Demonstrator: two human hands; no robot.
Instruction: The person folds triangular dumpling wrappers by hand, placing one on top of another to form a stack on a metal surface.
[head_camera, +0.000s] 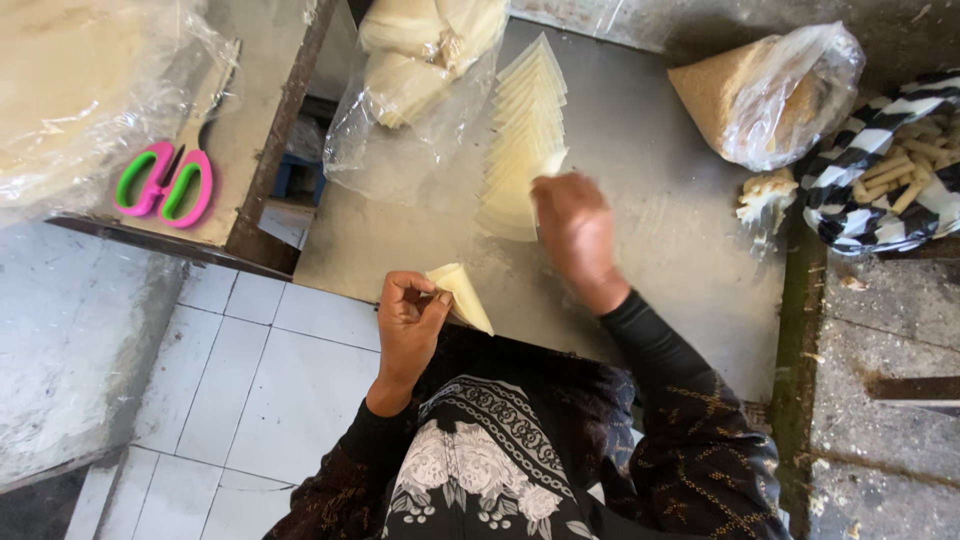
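Folded wrapper (462, 293) pinched in left hand (408, 330) grip.

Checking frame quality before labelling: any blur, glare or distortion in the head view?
Head view: the right hand is motion-blurred over the fanned row of pale wrapper sheets; the left hand and the folded cone in its grip are sharp. Glare washes out the clear plastic bag top left. Light is soft daylight, shadows faint. Wide-angle bending shows at the floor tiles.
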